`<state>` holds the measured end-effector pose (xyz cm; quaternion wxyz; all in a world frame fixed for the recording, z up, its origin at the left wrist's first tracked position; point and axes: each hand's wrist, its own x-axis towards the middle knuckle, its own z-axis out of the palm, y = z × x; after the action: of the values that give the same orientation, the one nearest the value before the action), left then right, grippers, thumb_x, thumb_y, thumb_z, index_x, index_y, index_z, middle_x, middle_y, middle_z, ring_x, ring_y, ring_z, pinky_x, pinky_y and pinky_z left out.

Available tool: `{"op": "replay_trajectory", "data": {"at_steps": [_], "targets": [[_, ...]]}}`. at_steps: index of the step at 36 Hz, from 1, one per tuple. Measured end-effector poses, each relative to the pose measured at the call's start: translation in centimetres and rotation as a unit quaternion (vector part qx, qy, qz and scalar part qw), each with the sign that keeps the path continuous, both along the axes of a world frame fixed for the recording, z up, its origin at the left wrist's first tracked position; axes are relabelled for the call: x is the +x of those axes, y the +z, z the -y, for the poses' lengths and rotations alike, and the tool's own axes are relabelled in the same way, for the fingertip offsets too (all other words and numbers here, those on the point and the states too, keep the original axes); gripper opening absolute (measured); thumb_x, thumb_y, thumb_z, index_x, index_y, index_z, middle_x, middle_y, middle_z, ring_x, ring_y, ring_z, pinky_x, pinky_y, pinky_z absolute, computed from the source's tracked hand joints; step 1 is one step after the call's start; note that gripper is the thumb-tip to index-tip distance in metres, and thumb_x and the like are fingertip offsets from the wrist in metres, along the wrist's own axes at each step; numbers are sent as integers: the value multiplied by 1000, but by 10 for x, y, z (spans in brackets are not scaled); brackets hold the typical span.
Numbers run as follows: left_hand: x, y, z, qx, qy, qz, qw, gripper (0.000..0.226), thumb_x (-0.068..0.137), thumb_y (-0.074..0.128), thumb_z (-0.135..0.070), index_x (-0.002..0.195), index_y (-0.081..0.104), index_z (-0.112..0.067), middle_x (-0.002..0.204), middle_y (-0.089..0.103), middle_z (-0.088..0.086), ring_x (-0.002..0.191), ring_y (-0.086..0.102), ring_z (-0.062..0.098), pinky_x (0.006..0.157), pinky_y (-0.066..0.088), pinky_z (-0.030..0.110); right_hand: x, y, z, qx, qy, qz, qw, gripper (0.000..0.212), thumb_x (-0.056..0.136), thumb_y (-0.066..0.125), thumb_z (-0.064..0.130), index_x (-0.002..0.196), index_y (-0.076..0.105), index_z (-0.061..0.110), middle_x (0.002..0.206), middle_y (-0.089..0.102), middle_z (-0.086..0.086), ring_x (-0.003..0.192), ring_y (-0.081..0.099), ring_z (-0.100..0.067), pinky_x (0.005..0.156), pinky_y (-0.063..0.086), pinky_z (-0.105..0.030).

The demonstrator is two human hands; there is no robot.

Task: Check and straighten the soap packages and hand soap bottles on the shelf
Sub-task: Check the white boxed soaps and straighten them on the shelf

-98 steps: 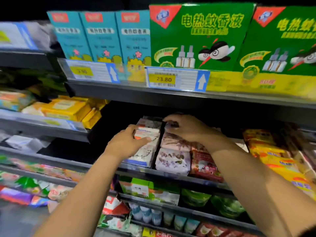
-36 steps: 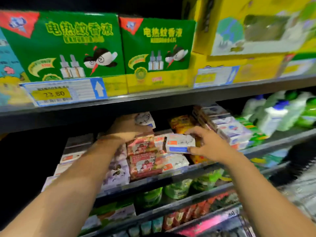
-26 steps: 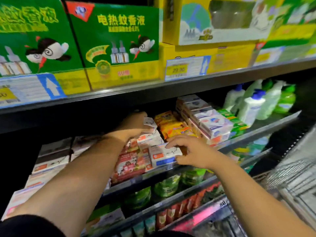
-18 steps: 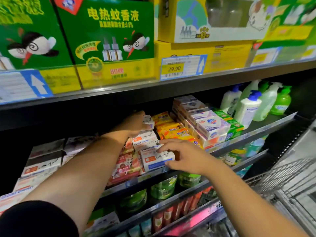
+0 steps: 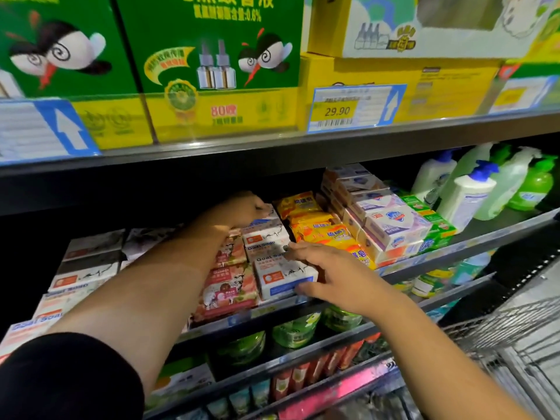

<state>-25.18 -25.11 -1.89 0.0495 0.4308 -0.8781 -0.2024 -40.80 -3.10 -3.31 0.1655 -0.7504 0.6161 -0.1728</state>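
White cardboard goat-soap box (image 5: 285, 277): blue band, orange square, black ink strokes. Red-pink floral soap pack (image 5: 227, 294). Yellow-orange film soap wrappers (image 5: 327, 234). White plastic pump bottle (image 5: 466, 198), blue cap. Green-and-yellow cardboard cartons (image 5: 169, 71), mosquito cartoon.

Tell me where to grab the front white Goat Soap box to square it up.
Pinch the front Goat Soap box top face to front face, coming from the aisle side, slightly right. It lies flat at the shelf lip with those faces exposed; the pink soap pack crowds its left end and more boxes sit behind.
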Motion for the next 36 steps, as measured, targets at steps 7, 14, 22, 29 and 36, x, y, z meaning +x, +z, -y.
{"op": "replay_trajectory", "data": {"at_steps": [7,14,22,29,36], "targets": [[5,3,2,-21,-41,109,993,49,102,48,-15,149,41,-24,153,42,6,131,47,25,106,36,30,3,0,0,10,11,-27,1000,60,94,56,53,147,48,26,155,9,25,147,8,7,123,14,-24],[7,6,-2,-25,-34,105,994,45,96,58,-17,141,53,-17,147,50,5,128,50,24,104,37,29,8,-8,0,-23,1,10,1000,82,85,26,74,144,51,23,155,17,20,146,8,8,117,9,-14],[25,3,-15,-10,-54,33,998,40,87,71,-33,124,62,-20,127,59,2,110,56,15,96,45,31,5,-1,4,-39,9,-26,999,60,96,41,65,145,50,30,153,39,17,144,31,-2,118,29,-29],[68,12,-54,-11,-22,23,999,58,93,55,-54,146,37,-42,152,39,-4,138,37,21,115,31,42,29,24,34,-101,7,-20,995,47,92,45,63,111,67,25,101,66,8,99,57,-15,82,51,-38],[168,8,-99,-43,75,61,994,70,92,37,-71,152,28,-37,163,16,-10,151,9,22,122,11,39,88,50,76,-34,65,-60,996,46,94,52,53,134,59,30,128,66,3,119,61,-20,99,49,-39]]}}
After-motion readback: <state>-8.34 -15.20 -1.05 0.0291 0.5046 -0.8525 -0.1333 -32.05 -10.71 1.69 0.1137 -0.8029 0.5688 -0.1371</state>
